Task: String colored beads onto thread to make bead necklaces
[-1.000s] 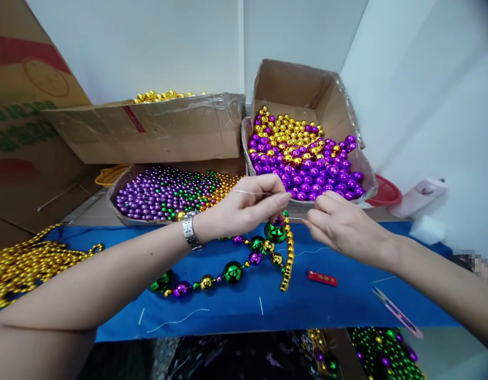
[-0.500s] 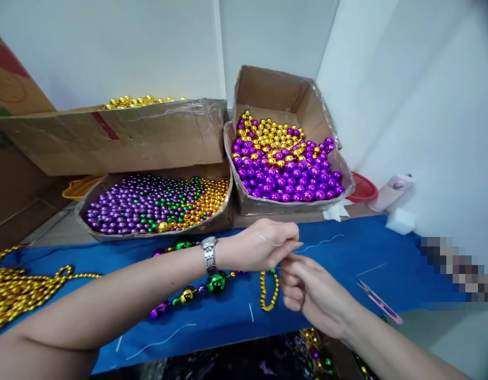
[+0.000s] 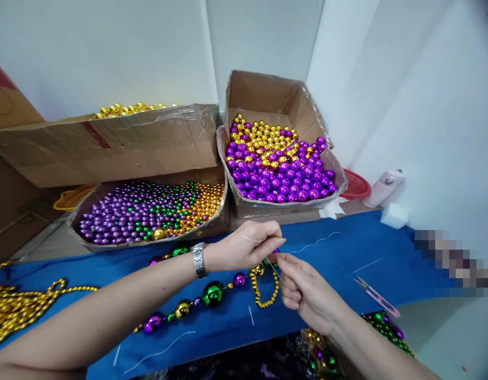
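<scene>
My left hand (image 3: 254,244), with a metal watch (image 3: 198,260) on its wrist, is closed in a pinch on a white thread (image 3: 252,240) that loops over its fingers. Just to the right, my right hand (image 3: 307,285) pinches the same thin strand, which slants down between the hands. Underneath them lies a string of large and small beads (image 3: 213,293) in green, gold and purple on the blue cloth (image 3: 318,327). A small loop of gold beads (image 3: 266,305) hangs at its end, beside my right fingers. My left hand hides part of the string.
Cardboard boxes hold purple and gold beads (image 3: 283,179) and smaller mixed beads (image 3: 121,211). Pink thread snips (image 3: 377,296) lie at right. Gold bead strands (image 3: 22,311) rest at left. Loose thread pieces (image 3: 160,351) lie on the cloth. A red basin (image 3: 356,183) stands behind.
The hands have come slightly apart, and a taut strand now shows between them. The view has shifted a little, and more of the bead string is visible.
</scene>
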`<state>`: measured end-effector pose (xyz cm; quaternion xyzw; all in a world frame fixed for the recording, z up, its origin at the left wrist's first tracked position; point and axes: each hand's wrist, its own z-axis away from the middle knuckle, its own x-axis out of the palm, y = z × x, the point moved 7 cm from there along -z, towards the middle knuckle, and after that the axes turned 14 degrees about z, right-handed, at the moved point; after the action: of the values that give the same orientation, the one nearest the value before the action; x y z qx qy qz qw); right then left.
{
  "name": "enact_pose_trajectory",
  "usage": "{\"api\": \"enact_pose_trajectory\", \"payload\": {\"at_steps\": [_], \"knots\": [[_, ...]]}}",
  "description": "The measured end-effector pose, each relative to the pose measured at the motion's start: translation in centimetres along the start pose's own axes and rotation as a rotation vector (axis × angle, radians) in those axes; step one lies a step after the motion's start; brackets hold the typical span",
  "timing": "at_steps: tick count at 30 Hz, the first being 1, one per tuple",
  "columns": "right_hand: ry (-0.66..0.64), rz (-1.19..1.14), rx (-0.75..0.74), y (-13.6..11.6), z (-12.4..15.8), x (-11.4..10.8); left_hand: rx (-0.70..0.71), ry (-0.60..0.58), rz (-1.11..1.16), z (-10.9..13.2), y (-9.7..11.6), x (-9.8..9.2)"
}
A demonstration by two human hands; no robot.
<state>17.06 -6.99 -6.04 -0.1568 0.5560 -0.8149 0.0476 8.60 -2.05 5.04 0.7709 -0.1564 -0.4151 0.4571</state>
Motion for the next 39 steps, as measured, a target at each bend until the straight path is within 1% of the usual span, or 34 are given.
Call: {"api": "enact_pose_trajectory", "payload": {"at_steps": [1,3,5,6,8,11,13,14,16,18,21,23,26,29,31,33,35,37,39], "knots": [[-0.001,0.151,-0.035,-0.5,-0.1,-0.3,0.005,-0.009,0.004,0.0,0.0,0.0],[0.017,0.534,-0.171,-2.0,-0.2,-0.9,0.009,-0.004,0.005,0.1,0.2,-0.2],[0.090,0.892,-0.325,-3.8,0.0,-1.4,0.003,0.008,0.017,0.2,0.4,-0.5],[0.144,1.023,-0.380,-4.5,0.1,-1.6,-0.005,0.018,0.036,0.2,0.4,-0.6],[0.261,1.205,-0.445,-5.5,0.3,-2.0,-0.029,0.060,0.086,0.2,0.4,-0.9],[0.439,1.379,-0.545,-6.4,0.6,-2.2,-0.055,0.154,0.139,0.5,0.1,-1.4],[0.552,1.450,-0.638,-6.9,0.8,-2.3,-0.054,0.197,0.137,0.9,-0.1,-1.6],[0.579,1.472,-0.677,-7.0,0.8,-2.4,-0.052,0.207,0.130,1.1,-0.2,-1.6],[0.565,1.500,-0.727,-7.1,0.5,-2.4,-0.050,0.207,0.106,1.5,-0.4,-1.5],[0.509,1.515,-0.736,-7.1,0.1,-2.4,-0.047,0.198,0.059,1.9,-0.7,-1.4],[0.461,1.516,-0.707,-6.9,-0.1,-2.4,-0.001,0.174,-0.040,2.0,-0.6,-1.0],[0.476,1.514,-0.663,-6.7,-0.1,-2.5,0.045,0.148,-0.090,1.9,-0.3,-0.4],[0.574,1.544,-0.617,-6.3,0.0,-2.8,0.077,0.135,-0.136,1.6,0.0,0.7],[0.690,1.587,-0.649,-6.4,0.2,-3.1,0.069,0.171,-0.166,1.3,0.3,1.4],[0.740,1.613,-0.684,-6.4,0.4,-3.1,0.052,0.201,-0.159,1.2,0.3,1.7],[0.791,1.648,-0.729,-6.5,0.7,-3.0,0.016,0.256,-0.122,1.1,0.0,1.5],[0.863,1.679,-0.792,-6.5,1.1,-2.6,-0.046,0.361,-0.044,1.1,-0.7,0.9],[0.933,1.682,-0.854,-6.3,1.4,-2.3,-0.133,0.487,0.116,1.1,-1.8,0.1],[0.976,1.658,-0.887,-5.8,1.3,-2.2,-0.217,0.608,0.372,1.2,-3.2,-0.4]]}}
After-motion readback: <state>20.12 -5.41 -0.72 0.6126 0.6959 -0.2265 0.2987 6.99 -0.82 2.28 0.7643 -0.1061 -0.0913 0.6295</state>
